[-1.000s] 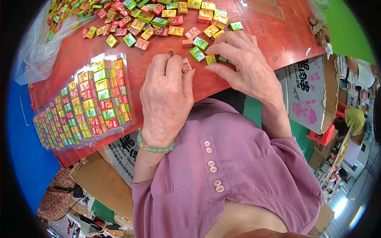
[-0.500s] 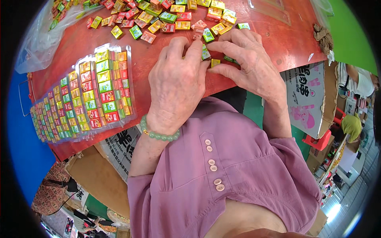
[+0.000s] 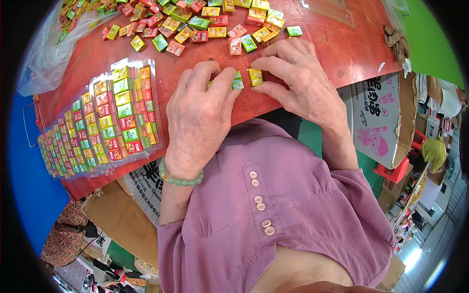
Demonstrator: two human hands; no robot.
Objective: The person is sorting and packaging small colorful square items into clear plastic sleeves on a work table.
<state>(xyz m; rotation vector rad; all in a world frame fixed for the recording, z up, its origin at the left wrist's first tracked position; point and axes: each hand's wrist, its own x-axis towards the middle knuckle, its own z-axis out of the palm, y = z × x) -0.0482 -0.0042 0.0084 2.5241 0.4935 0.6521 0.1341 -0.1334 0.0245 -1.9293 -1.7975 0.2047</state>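
Observation:
My left hand (image 3: 198, 115) lies palm down on the red table (image 3: 342, 44), fingers curled over a small green box (image 3: 237, 81) at its fingertips. My right hand (image 3: 298, 78) rests beside it, thumb and fingers pinching a small yellow box (image 3: 255, 76). The two boxes sit side by side, nearly touching. A green bead bracelet (image 3: 181, 179) circles my left wrist. What lies under the left palm is hidden.
Several loose small coloured boxes (image 3: 195, 24) are scattered along the far side of the table. Clear plastic trays filled with rows of boxes (image 3: 117, 115) lie at the left. A cardboard carton (image 3: 378, 117) stands at the right, a clear bag (image 3: 46, 53) at far left.
Both hands have drawn back toward the table's near edge, bringing the green and yellow boxes along. The left hand's fingers now cover the green box.

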